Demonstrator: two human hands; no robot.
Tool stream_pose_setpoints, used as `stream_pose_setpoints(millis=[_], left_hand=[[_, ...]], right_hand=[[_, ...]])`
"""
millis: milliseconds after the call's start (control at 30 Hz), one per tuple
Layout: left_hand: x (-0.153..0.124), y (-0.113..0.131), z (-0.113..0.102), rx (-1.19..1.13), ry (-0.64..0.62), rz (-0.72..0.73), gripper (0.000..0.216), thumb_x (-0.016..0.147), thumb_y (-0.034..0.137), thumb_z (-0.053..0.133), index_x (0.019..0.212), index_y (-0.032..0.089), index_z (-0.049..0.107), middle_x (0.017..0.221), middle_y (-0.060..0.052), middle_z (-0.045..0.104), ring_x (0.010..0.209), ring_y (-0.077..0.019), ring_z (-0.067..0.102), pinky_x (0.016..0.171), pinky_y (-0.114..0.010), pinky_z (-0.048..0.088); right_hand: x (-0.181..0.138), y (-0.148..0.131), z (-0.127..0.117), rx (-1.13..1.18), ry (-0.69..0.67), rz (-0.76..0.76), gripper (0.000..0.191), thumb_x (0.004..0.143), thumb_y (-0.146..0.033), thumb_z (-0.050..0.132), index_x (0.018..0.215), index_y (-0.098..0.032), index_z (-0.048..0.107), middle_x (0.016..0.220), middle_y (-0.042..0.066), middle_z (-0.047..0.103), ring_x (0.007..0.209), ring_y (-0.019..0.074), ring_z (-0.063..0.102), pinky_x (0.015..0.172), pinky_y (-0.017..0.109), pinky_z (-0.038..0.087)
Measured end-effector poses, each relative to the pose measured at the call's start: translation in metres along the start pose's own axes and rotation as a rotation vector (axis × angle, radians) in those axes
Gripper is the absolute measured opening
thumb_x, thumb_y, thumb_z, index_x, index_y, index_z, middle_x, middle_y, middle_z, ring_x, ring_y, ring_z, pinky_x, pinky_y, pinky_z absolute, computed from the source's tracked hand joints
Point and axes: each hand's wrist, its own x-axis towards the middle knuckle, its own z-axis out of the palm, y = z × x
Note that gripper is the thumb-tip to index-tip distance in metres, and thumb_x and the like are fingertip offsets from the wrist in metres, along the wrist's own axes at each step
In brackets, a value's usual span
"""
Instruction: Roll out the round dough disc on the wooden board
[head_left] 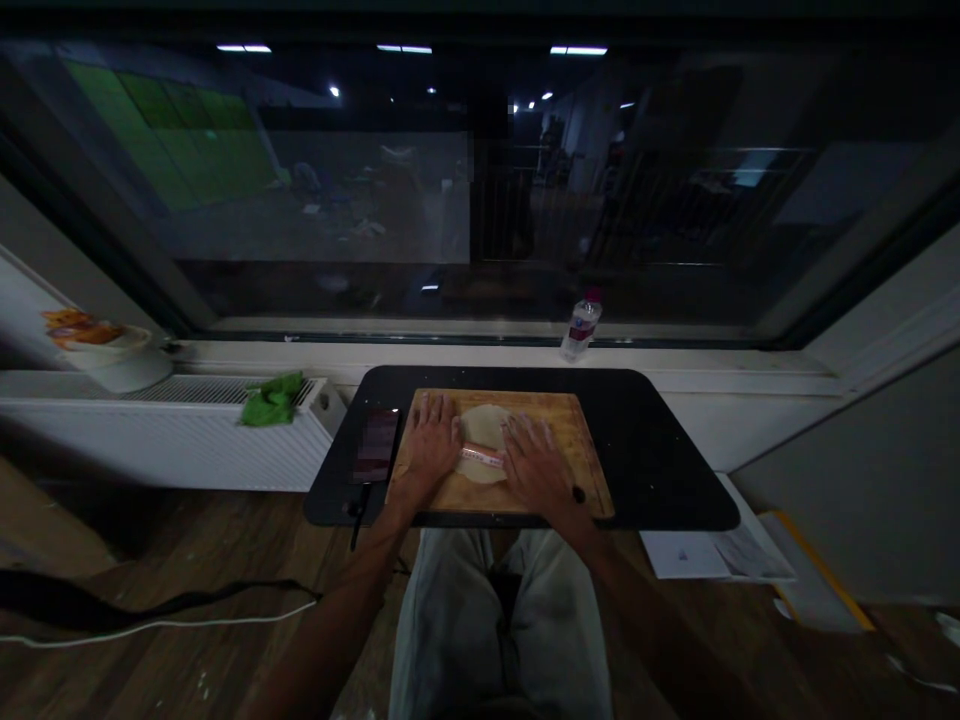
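Note:
A round, flat sheet of pale dough [486, 425] lies on a wooden cutting board [583, 440]. Across the dough runs a short rod with a red and white printed wrap [482, 456]; its ends reach my hands, and I cannot make out what it is. My left hand [433, 442] is open at the left edge of the dough, palm down with fingers stretched forward. On the right edge of the dough my right hand [537, 462] is also open, its fingers spread and pointing forward. Whether the rod's ends go under the palms is hidden.
The board rests on a small black table [660, 450]. A phone [376, 445] lies left of the board, a cable at its lower end. A water bottle [581, 328] stands on the windowsill [465, 355]. A green cloth [271, 398] and white tub [124, 360] sit on the radiator [240, 450].

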Motion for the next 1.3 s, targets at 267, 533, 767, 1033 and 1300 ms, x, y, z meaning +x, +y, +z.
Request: stream_pose_setpoints(millis=[267, 533, 767, 1033, 1300], left_hand=[[0.032, 0.001, -0.001, -0.04, -0.037, 0.096, 0.061, 0.115, 0.037, 0.033, 0.171, 0.019, 0.049, 0.175, -0.013, 0.053, 0.172, -0.0346, 0.033, 0.135, -0.059, 0.034], [0.072, 0.0, 0.015, -0.045, -0.068, 0.065, 0.061, 0.115, 0.037, 0.034, 0.17, 0.014, 0.05, 0.171, -0.017, 0.058, 0.169, -0.0341, 0.039, 0.131, -0.058, 0.041], [0.07, -0.005, 0.025, 0.013, -0.14, 0.072, 0.067, 0.11, 0.033, 0.041, 0.172, 0.008, 0.044, 0.181, -0.023, 0.04, 0.172, -0.0366, 0.033, 0.135, -0.058, 0.036], [0.029, 0.007, 0.007, 0.051, -0.101, 0.058, 0.067, 0.109, 0.028, 0.04, 0.171, 0.005, 0.046, 0.18, -0.022, 0.042, 0.172, -0.035, 0.033, 0.138, -0.054, 0.033], [-0.012, 0.003, 0.008, 0.017, -0.012, 0.115, 0.068, 0.111, 0.032, 0.037, 0.172, 0.003, 0.042, 0.176, -0.025, 0.047, 0.17, -0.0362, 0.037, 0.136, -0.055, 0.035]], right_hand=[[0.048, 0.042, 0.008, -0.04, 0.009, 0.061, 0.057, 0.116, -0.028, 0.04, 0.168, -0.009, 0.053, 0.174, 0.02, 0.052, 0.17, 0.0356, 0.034, 0.139, 0.065, 0.021], [0.098, 0.067, 0.011, 0.008, -0.051, 0.152, 0.052, 0.119, -0.033, 0.035, 0.158, -0.015, 0.066, 0.169, 0.015, 0.06, 0.166, 0.033, 0.041, 0.14, 0.066, 0.016], [0.096, 0.074, 0.038, 0.039, -0.174, 0.12, 0.058, 0.118, -0.035, 0.042, 0.173, -0.019, 0.048, 0.182, 0.016, 0.04, 0.173, 0.0355, 0.027, 0.138, 0.073, 0.017], [0.07, 0.064, 0.04, 0.047, -0.276, 0.084, 0.068, 0.115, -0.036, 0.046, 0.178, -0.011, 0.036, 0.184, 0.02, 0.032, 0.175, 0.0323, 0.025, 0.141, 0.062, 0.021], [0.023, 0.035, 0.031, -0.005, -0.095, 0.042, 0.062, 0.114, -0.027, 0.044, 0.173, -0.01, 0.046, 0.18, 0.019, 0.042, 0.172, 0.0316, 0.033, 0.143, 0.062, 0.018]])
